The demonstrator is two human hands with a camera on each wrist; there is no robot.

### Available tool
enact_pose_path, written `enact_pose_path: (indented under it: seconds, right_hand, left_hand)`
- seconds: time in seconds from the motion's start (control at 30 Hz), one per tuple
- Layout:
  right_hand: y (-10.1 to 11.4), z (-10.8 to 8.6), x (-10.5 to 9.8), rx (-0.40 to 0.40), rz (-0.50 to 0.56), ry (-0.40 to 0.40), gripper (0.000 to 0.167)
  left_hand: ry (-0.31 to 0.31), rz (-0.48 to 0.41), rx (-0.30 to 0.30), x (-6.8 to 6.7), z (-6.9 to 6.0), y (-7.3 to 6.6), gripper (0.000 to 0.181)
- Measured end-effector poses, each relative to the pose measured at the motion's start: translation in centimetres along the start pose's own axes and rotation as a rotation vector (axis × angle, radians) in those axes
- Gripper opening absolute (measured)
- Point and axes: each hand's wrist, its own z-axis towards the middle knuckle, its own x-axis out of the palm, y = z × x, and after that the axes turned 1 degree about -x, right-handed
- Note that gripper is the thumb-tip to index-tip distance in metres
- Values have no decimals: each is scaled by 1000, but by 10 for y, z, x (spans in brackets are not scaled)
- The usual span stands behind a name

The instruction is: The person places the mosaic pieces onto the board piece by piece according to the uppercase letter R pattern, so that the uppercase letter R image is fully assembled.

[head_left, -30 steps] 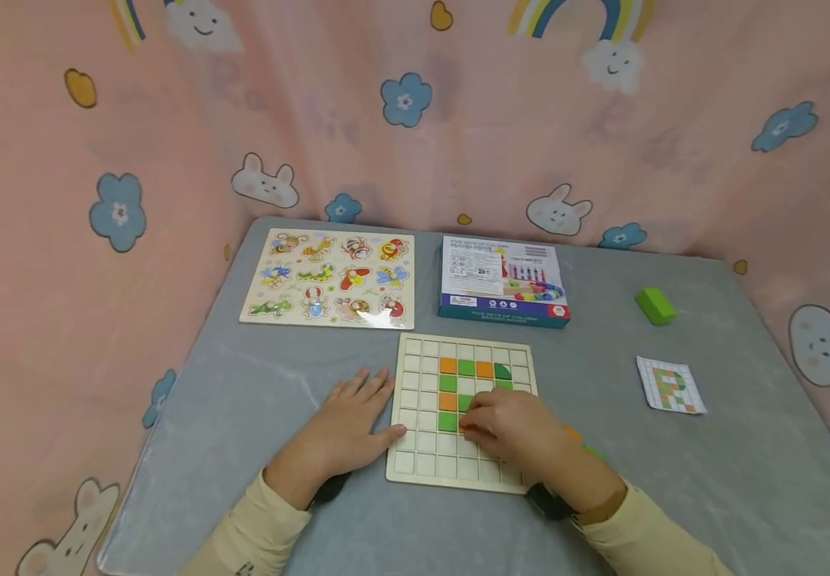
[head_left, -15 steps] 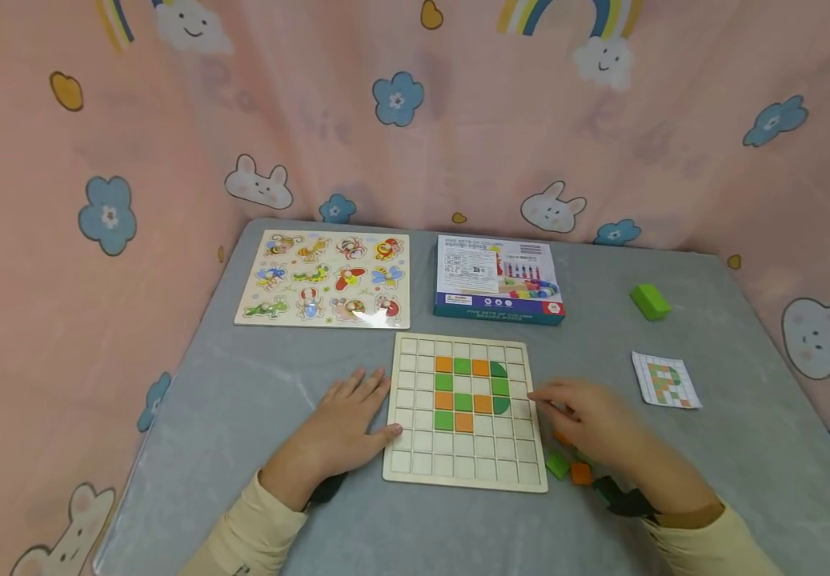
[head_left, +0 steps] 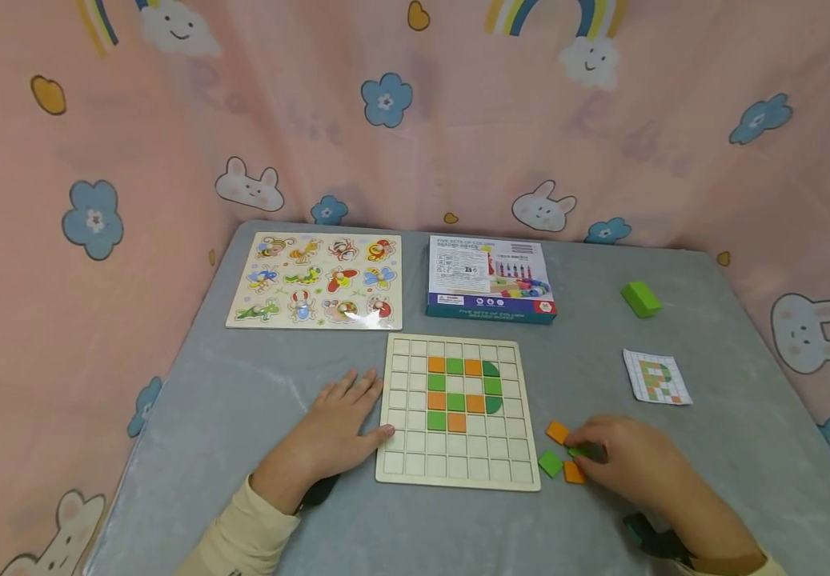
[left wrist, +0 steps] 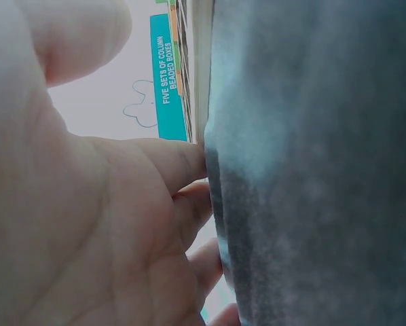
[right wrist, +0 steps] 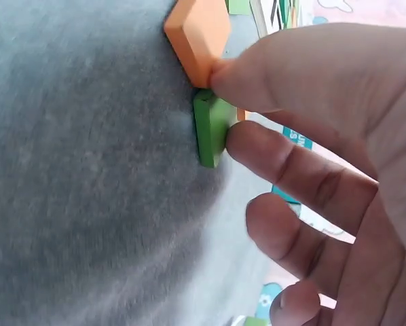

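My left hand (head_left: 331, 424) lies spread on the grey table, fingers extended, thumb on the left edge of a wooden grid board (head_left: 458, 475). In the left wrist view the left fingers (left wrist: 179, 163) reach to the board's side. Orange and green tiles (head_left: 455, 422) sit in the board's cells, with dark green rounded pieces (head_left: 493, 406) at the right. My right hand (head_left: 634, 460) is over loose tiles right of the board. Its index fingertip touches a green tile (right wrist: 216, 129) on the table; the thumb is at that tile's upper end, beside an orange tile (right wrist: 199, 41). No firm pinch shows.
A pattern card (head_left: 657, 378) and a green block (head_left: 641, 299) lie at the right. Behind the board are an insect puzzle (head_left: 314, 282) and a beaded-boxes carton (head_left: 490, 280). Other loose tiles, one green (head_left: 550, 464) and one orange (head_left: 574, 473), lie beside the board's right edge.
My right hand has left an orange tile in the board and moved right and down to the loose tiles. My left hand has stayed at the board's left edge.
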Motion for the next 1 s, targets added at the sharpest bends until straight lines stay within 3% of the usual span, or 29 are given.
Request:
enact_pose_path:
  seconds: [0.23, 0.67, 0.8, 1.0]
  right_hand:
    - [-3, -7, 4, -9, -14, -41, 22]
    - [7, -3, 1, 165, -36, -41, 32]
    - [16, 1, 3, 144, -54, -91, 31]
    - [41, 10, 7, 15, -96, -172, 26]
  left_hand:
    - [-2, -5, 6, 1, -1, 2, 79]
    - [4, 9, -4, -3, -1, -1, 78]
    - [4, 14, -2, -2, -1, -1, 78]
    - [-15, -8, 18, -2, -2, -1, 79]
